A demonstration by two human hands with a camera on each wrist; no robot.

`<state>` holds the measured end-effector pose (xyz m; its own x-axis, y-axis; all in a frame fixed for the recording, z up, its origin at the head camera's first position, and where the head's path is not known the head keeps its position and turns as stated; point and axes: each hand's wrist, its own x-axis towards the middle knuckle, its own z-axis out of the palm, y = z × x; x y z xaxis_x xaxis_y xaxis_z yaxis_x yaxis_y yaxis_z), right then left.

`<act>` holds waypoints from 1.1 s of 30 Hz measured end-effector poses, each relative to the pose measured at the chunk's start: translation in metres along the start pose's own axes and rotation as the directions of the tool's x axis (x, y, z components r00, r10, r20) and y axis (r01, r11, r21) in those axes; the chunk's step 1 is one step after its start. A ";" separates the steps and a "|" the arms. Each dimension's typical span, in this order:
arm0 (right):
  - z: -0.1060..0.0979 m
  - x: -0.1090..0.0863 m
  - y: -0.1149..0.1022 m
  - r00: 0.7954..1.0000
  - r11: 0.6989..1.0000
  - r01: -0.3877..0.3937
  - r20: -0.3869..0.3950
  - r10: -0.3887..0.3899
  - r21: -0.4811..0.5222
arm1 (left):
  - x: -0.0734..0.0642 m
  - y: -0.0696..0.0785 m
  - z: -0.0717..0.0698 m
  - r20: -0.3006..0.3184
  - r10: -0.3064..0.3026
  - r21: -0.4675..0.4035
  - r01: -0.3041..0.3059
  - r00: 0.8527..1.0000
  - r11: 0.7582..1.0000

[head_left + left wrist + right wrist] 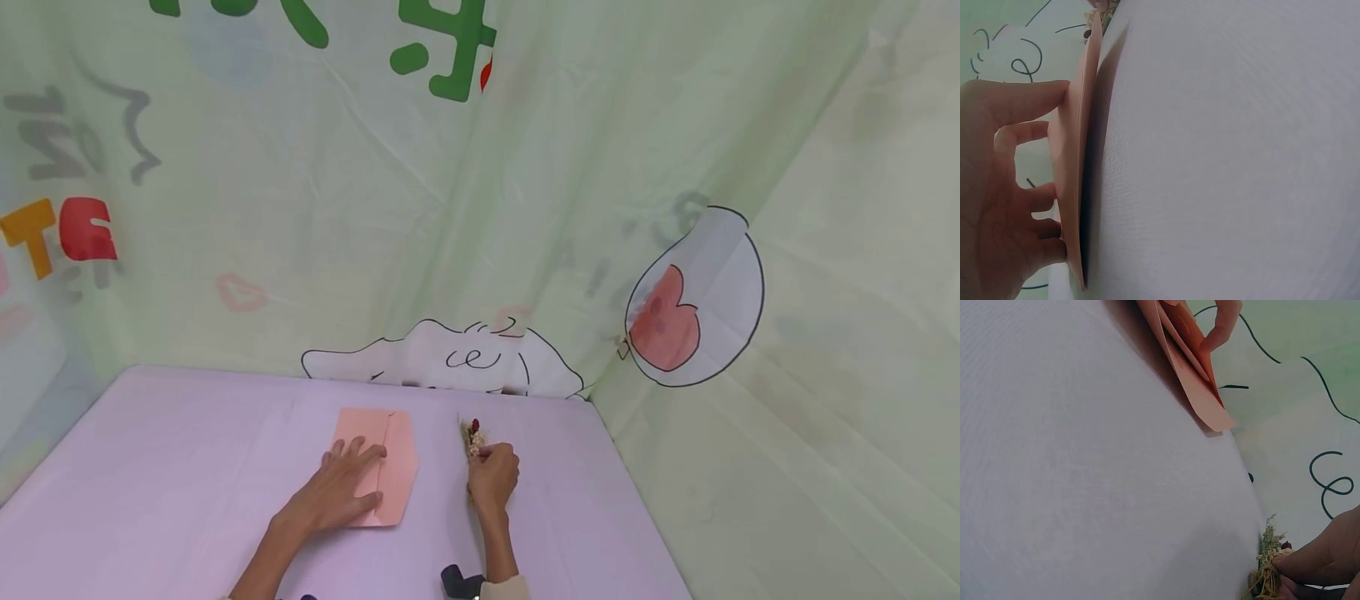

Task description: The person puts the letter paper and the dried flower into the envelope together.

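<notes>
A pink paper envelope lies on the table with its flap unfolded toward the right. My left hand rests on it, fingers spread and fingertips touching the paper. Seen from the right wrist, the envelope gapes along its flap side, showing layers inside. To its right, my right hand pinches a small bunch of dried flowers between thumb and fingers. Pale blossoms, one dark red bud and green sprigs show in the bunch; the hand hides part of its stems in the head view.
A pale lilac cloth covers the table. Behind it hangs a light green curtain printed with letters and cartoon drawings, and it continues along the right side. A black device sits by the right wrist.
</notes>
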<state>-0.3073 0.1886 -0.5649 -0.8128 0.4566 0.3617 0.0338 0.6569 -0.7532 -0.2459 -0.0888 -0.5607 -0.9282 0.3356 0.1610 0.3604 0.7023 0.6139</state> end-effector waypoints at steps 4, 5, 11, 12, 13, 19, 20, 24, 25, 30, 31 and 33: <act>0.013 0.006 0.022 0.997 0.998 0.061 -0.041 -0.061 0.013 | 0.000 -0.001 0.000 0.000 -0.002 0.004 0.002 1.000 1.000; 0.014 0.006 0.024 0.997 0.998 0.065 -0.045 -0.064 0.020 | 0.000 -0.001 0.001 0.000 -0.002 0.005 0.002 1.000 1.000; -0.003 -0.001 -0.001 1.000 0.999 -0.017 -0.014 0.018 0.045 | 0.000 -0.001 0.002 0.002 -0.006 0.008 0.006 1.000 1.000; -0.005 -0.002 -0.004 0.999 0.999 -0.030 -0.009 0.031 0.042 | -0.001 -0.001 0.002 0.003 -0.008 0.005 0.008 1.000 1.000; -0.006 -0.002 -0.007 0.999 0.998 -0.042 -0.004 0.042 0.041 | -0.001 -0.001 0.002 0.003 -0.010 0.001 0.010 1.000 1.000; -0.011 -0.002 -0.018 0.999 0.997 -0.044 0.003 0.044 0.060 | -0.001 -0.001 0.000 0.005 -0.019 -0.013 0.019 1.000 1.000; -0.011 -0.002 -0.020 0.999 0.997 -0.040 0.004 0.040 0.065 | -0.001 -0.001 0.000 0.005 -0.018 -0.011 0.018 1.000 1.000; -0.013 -0.002 -0.026 0.999 0.995 -0.044 0.019 0.043 0.089 | 0.001 -0.001 0.000 -0.002 -0.013 -0.012 0.013 1.000 1.000; -0.012 -0.002 -0.027 0.999 0.994 -0.049 0.025 0.047 0.094 | 0.001 -0.001 0.000 -0.003 -0.012 -0.012 0.012 1.000 1.000; -0.013 -0.004 -0.033 0.996 0.989 -0.068 0.068 0.059 0.134 | 0.001 -0.003 0.001 -0.009 -0.008 -0.012 0.008 1.000 1.000; -0.013 -0.004 -0.035 0.995 0.987 -0.075 0.078 0.064 0.142 | 0.001 -0.003 0.001 -0.010 -0.005 -0.010 0.005 1.000 1.000; -0.014 -0.006 -0.039 0.993 0.985 -0.081 0.096 0.067 0.152 | 0.001 -0.004 0.002 -0.011 -0.003 -0.009 0.003 1.000 1.000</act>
<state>-0.2961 0.1684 -0.5297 -0.8606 0.4400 0.2563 0.0110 0.5192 -0.8546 -0.2480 -0.0900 -0.5641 -0.9301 0.3268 0.1674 0.3569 0.6973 0.6216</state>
